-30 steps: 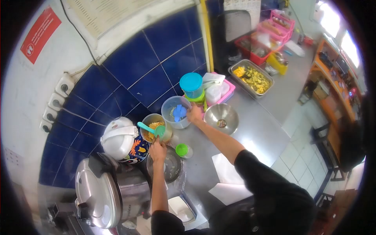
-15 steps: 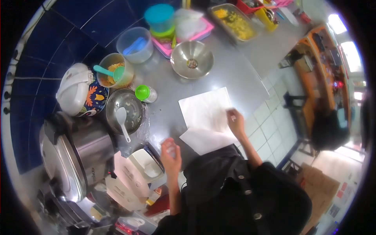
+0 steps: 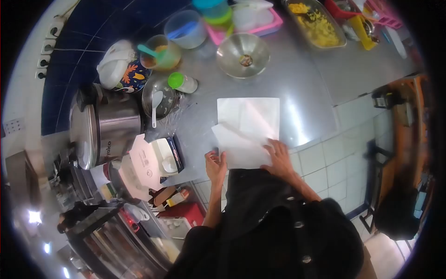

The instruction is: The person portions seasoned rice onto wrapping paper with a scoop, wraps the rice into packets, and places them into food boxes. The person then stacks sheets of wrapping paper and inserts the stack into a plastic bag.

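A white sheet of paper (image 3: pixel 249 109) lies on the steel counter in front of me, its near part a folded or overlapping layer set at a slant. On the right edge of that near layer rests my right hand (image 3: pixel 280 160), fingers spread and pressed lightly on the paper. My left hand (image 3: pixel 216 166) is at the paper's lower left edge, its fingers loosely bent and apart, with no object visible in it. Beyond the paper stands a steel bowl (image 3: pixel 243 55) with small bits at its bottom.
On the left are a green-lidded shaker (image 3: pixel 182 83), a pan (image 3: pixel 162 95) with a white spoon (image 3: pixel 155 108), a large rice cooker (image 3: pixel 118 128) and an opened carton (image 3: pixel 144 162). A metal tray of yellow food (image 3: pixel 320 28) sits at the back right.
My right hand has come down from above the paper onto its near layer. My left hand has moved in beside the paper's edge. The view has shifted.
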